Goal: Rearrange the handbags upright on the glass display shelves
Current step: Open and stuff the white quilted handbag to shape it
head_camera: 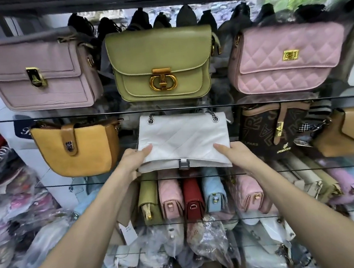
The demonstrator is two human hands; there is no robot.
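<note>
Because only the head camera shows this moment, everything comes from its downward look at the shelves. At the centre of the frame, a white quilted leather flap handbag with a silver chain strap (pixel 183 140) sits on the middle glass shelf (pixel 304 166), between a mustard-yellow suede saddle bag (pixel 76 152) at centre left and a dark brown monogram bucket bag (pixel 273 131) at centre right. The left hand (pixel 134 159) grips the white bag's lower left corner, thumb laid across the front and fingers tucked behind. The right hand (pixel 236 150) holds the lower right corner the same way.

The bag looks soft and light: its front panel creases and its lower edge bows near the grey metal buckle (pixel 184 163), so it will probably slump unless its base sits flat. Its leather looks smooth and may slide on glass. Holding both lower corners, or the side gussets, seems steadier than lifting by the chain, which would let the body swing.

In the upper half of the frame, an olive-green flap bag with a gold ring clasp (pixel 160 64) stands upright on the glass shelf above.
</note>
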